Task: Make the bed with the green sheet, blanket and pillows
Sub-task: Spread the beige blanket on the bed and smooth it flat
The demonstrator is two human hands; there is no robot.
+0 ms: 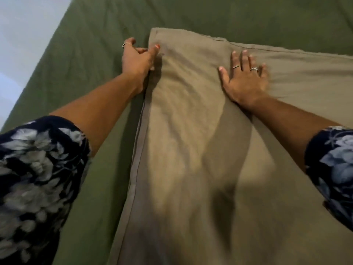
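Note:
A green sheet (91, 54) covers the bed. On top of it lies a tan-olive blanket (200, 150), spread from the centre to the right edge of view, its hemmed left edge running down the middle. My left hand (137, 56) is at the blanket's far left corner, thumb on top of the fabric and fingers curled at its edge, pinching it. Flat on the blanket near its far hem lies my right hand (246, 77), fingers straight and spread, pressing down. No pillows are in view.
A pale wall or floor surface (24, 41) runs along the bed's left side. My dark floral sleeves (38, 178) fill the lower left and right corners.

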